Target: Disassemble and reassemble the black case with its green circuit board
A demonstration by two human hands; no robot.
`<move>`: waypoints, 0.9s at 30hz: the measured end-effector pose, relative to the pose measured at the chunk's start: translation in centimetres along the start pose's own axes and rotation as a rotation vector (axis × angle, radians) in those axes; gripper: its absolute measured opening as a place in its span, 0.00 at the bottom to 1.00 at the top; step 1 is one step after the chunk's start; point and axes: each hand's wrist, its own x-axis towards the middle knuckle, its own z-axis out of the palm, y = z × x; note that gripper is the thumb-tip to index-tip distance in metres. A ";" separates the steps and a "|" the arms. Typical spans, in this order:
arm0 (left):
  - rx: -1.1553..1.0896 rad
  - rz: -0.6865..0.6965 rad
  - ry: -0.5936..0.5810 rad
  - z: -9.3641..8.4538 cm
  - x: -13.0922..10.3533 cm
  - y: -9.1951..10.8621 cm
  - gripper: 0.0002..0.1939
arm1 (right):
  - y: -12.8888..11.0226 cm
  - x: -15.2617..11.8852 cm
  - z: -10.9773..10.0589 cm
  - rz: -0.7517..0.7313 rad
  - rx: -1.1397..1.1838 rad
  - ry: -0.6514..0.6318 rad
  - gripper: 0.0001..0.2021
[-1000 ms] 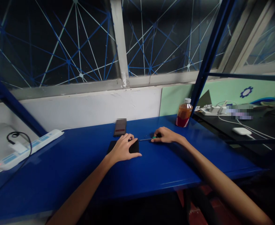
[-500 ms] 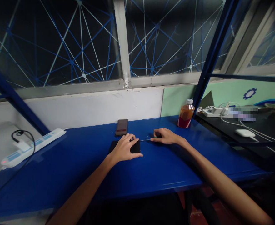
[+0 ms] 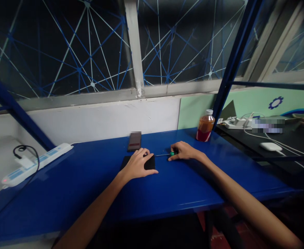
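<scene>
My left hand (image 3: 138,163) lies over a flat black box-like object (image 3: 150,162) on the blue table, its thumb stretched along the near side and its other fingers curled on the far side. Much of the black object is hidden under the palm. My right hand (image 3: 183,151) grips a screwdriver (image 3: 172,154) by its green handle, fingers and thumb around it. The thin metal shaft lies level and points left, its tip at the right side of the black object. Whether the tip sits in a screw is too small to tell.
Behind my left hand a phone (image 3: 134,141) lies on the blue table (image 3: 157,197). A bottle of orange drink (image 3: 205,126) stands at the back right. A white power strip (image 3: 38,164) with a black cable is at left. A black table (image 3: 245,141) with cables adjoins on the right.
My right hand's thumb and fingers have parted slightly and shifted, so the green screwdriver handle shows more. My left hand and the black object have stayed in place.
</scene>
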 end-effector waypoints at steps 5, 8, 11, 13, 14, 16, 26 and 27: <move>0.001 -0.003 0.004 0.0 0.0 0.0 0.38 | -0.3 -0.1 0.1 -0.018 -0.026 0.022 0.23; -0.001 -0.009 0.014 0.1 0.0 0.0 0.38 | -0.4 -0.1 0.1 -0.011 -0.015 0.061 0.22; -0.010 -0.013 0.024 0.2 0.0 -0.1 0.38 | -0.1 -0.1 0.0 0.006 0.009 0.044 0.25; -0.014 -0.018 0.030 0.3 0.0 -0.1 0.38 | 0.1 0.0 -0.1 0.010 0.030 0.008 0.26; -0.014 -0.021 0.031 0.3 0.0 -0.1 0.38 | 0.2 0.0 -0.2 0.006 0.050 -0.011 0.26; -0.011 -0.026 0.032 0.2 0.0 -0.1 0.38 | 0.3 -0.1 -0.3 -0.005 0.108 -0.037 0.26; -0.001 -0.039 0.042 0.0 -0.3 -0.4 0.36 | 0.0 0.0 0.3 -0.049 0.252 -0.031 0.22; -0.004 -0.039 0.046 -0.1 -0.3 -0.5 0.36 | -0.1 0.1 0.4 -0.059 0.243 -0.016 0.22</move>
